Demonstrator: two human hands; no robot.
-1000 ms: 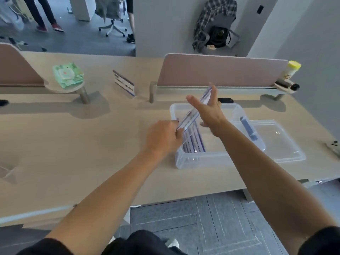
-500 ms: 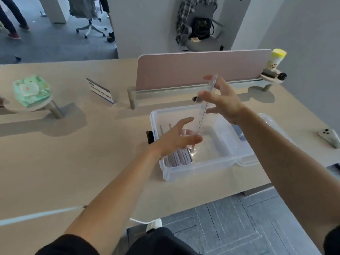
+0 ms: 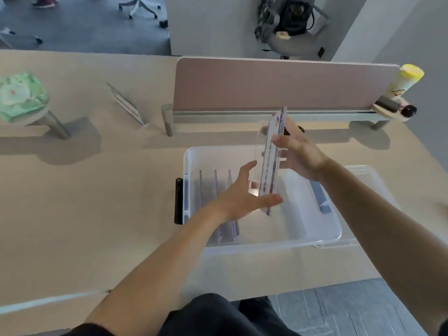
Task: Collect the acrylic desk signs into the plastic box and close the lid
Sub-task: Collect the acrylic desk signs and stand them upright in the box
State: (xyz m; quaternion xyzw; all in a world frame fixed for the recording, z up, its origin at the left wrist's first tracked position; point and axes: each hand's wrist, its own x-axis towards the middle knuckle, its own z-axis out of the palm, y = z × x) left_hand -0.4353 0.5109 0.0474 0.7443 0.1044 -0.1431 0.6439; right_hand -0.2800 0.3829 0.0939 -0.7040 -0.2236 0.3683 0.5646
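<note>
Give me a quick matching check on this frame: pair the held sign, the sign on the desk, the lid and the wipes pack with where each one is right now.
Things:
1. held sign
2. sign on the desk
3. lid
4. wipes pack

Places:
A. on a small round stand, far left
B. flat on the desk, right of the plastic box
C. between both hands, above the open box
D. standing left of the pink divider

Pairs: 1-C, 2-D, 3-B, 4-A

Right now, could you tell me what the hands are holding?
One acrylic desk sign: right hand at its upper edge, left hand near its bottom.
</note>
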